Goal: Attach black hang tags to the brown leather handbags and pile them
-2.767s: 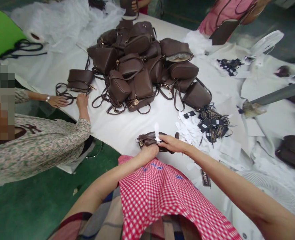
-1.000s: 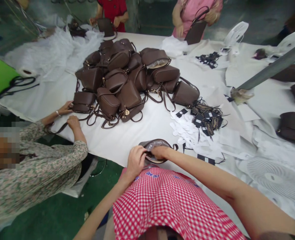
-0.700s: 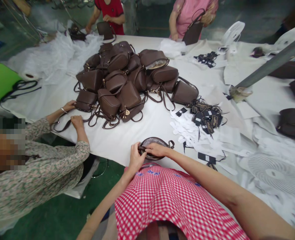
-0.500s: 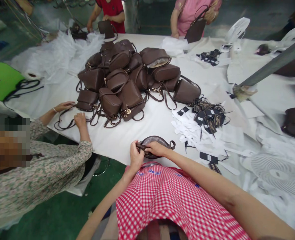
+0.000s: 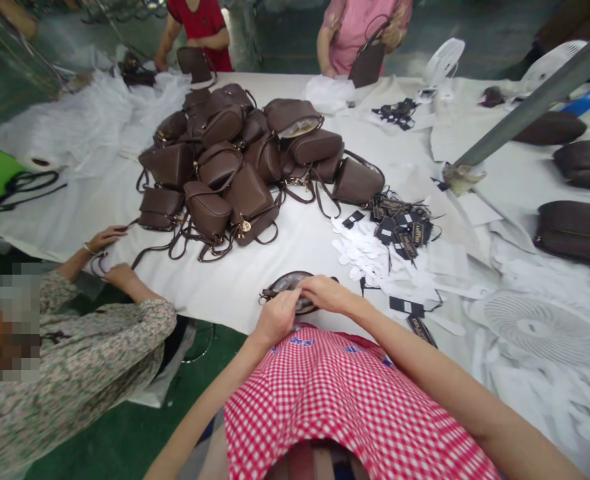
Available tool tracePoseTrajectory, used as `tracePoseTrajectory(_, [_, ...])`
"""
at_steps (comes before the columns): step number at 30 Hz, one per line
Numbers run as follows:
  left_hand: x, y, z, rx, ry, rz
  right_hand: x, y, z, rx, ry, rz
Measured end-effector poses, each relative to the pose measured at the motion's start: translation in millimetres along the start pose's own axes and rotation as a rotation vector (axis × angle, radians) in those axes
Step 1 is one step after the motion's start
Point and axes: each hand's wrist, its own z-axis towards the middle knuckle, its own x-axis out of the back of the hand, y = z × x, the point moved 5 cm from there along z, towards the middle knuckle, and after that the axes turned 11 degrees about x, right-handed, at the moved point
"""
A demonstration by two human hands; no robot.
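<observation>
A small brown bag lies on the white table's near edge, its grey lining showing through the open top. My left hand is closed at the bag's near rim. Beside it, fingertips almost touching the left ones, my right hand is closed on the same rim. The fingers hide what exactly they pinch. Farther back rises a heap of brown bags with straps and gold fittings. Black tags and white paper pieces are piled to the right of my hands.
A co-worker's hands handle a strap at the left. Two people stand across the table. At the right are a grey pole, a white fan and more brown bags. Clear plastic lies at the back left.
My left hand has moved right along the rim, and my right hand has drawn back toward the bag's right side. The co-worker's hands have shifted left with a strap. The view has turned slightly right.
</observation>
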Motion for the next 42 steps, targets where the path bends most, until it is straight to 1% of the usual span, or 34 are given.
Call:
tracePoseTrajectory(2, [-4.1, 5, 9, 0.008, -0.089, 0.032, 28, 20, -27, -0.097, 0.152, -0.068])
tracePoseTrajectory(3, [-7.4, 6, 13, 0.027, -0.137, 0.059, 37, 31, -39, -0.15, 0.213, -0.098])
tracePoseTrajectory(4, [-11.6, 7, 17, 0.043, -0.188, 0.086, 41, 42, -50, -0.191, 0.242, -0.106])
tracePoseTrajectory(5, [-15.9, 7, 21, 0.054, -0.233, 0.11, 40, 53, -59, -0.218, 0.245, -0.092])
tracePoseTrajectory(7, [-23.9, 8, 27, 0.05, -0.294, 0.136, 29, 67, -68, -0.234, 0.215, -0.01])
tracePoseTrajectory(9, [-29.2, 8, 32, 0.042, -0.311, 0.129, 17, 73, -69, -0.231, 0.213, 0.091])
tracePoseTrajectory(10, [-31.1, 9, 34, 0.044, -0.315, 0.122, 14, 73, -68, -0.232, 0.249, 0.132])
tracePoseTrajectory(12, [-34.1, 9, 38, 0.05, -0.326, 0.11, 16, 66, -66, -0.229, 0.374, 0.178])
tracePoseTrajectory(14, [-36.1, 10, 40, 0.053, -0.324, 0.096, 23, 53, -64, -0.184, 0.488, 0.201])
tracePoseTrajectory(15, [-37.0, 11, 42, 0.052, -0.319, 0.084, 25, 44, -63, -0.145, 0.51, 0.209])
tracePoseTrajectory(16, [-37.9, 11, 43, 0.052, -0.312, 0.066, 27, 35, -61, -0.102, 0.503, 0.213])
tracePoseTrajectory(18, [-40.3, 12, 44, 0.052, -0.302, 0.012, 25, 20, -57, -0.039, 0.445, 0.206])
tracePoseTrajectory(19, [-41.2, 12, 45, 0.052, -0.292, -0.022, 23, 16, -56, -0.033, 0.421, 0.186])
tracePoseTrajectory(21, [-41.7, 12, 45, 0.048, -0.252, -0.091, 19, 13, -55, -0.066, 0.407, 0.125])
tracePoseTrajectory(23, [-39.7, 11, 44, 0.042, -0.183, -0.138, 15, 15, -57, -0.112, 0.405, 0.066])
tracePoseTrajectory(25, [-36.5, 7, 42, 0.046, -0.116, -0.138, 12, 16, -58, -0.122, 0.4, 0.013])
tracePoseTrajectory(27, [-33.4, 2, 40, 0.059, -0.072, -0.074, 10, 17, -59, -0.109, 0.411, -0.028])
tracePoseTrajectory(30, [-28.2, -4, 38, 0.074, -0.036, 0.097, 11, 17, -61, -0.097, 0.491, -0.06])
tracePoseTrajectory(33, [-22.8, -7, 37, 0.106, -0.032, 0.191, 8, 26, -64, -0.108, 0.571, 0.016])
tracePoseTrajectory(35, [-17.5, -10, 36, 0.155, -0.01, 0.134, 1, 39, -68, -0.156, 0.59, 0.168])
tracePoseTrajectory(37, [-12.1, -13, 35, 0.18, 0.008, -0.009, -6, 52, -73, -0.199, 0.593, 0.312])
tracePoseTrajectory(38, [-10.1, -13, 34, 0.17, 0.0, -0.094, -8, 56, -76, -0.203, 0.591, 0.35])
tracePoseTrajectory(40, [-7.9, -14, 32, 0.109, -0.056, -0.239, -10, 59, -80, -0.181, 0.584, 0.358])
tracePoseTrajectory(42, [-6.3, -15, 30, 0.036, -0.123, -0.308, -10, 58, -82, -0.147, 0.572, 0.334])
